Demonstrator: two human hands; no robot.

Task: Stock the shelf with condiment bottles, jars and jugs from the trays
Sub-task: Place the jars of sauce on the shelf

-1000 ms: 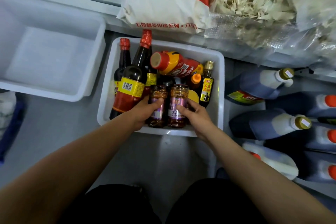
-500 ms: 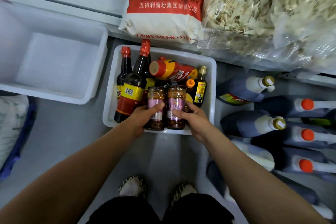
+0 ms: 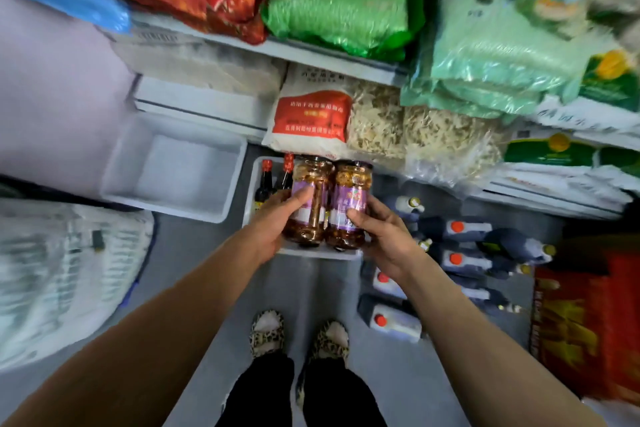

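Two chili-sauce jars [image 3: 329, 204] pressed side by side at frame centre, above tray [image 3: 318, 253]. Left hand [image 3: 273, 222] and right hand [image 3: 384, 236] fingers curled round one each. Keep upright, squeezed together; shelve base-first.

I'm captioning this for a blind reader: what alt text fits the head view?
Seen from above, a person's left hand and right hand each hold one of two purple-labelled jars, pressed side by side over a white tray of dark bottles. An empty white tray sits to the left, jugs lie on the floor to the right, and bagged goods fill the shelves ahead.
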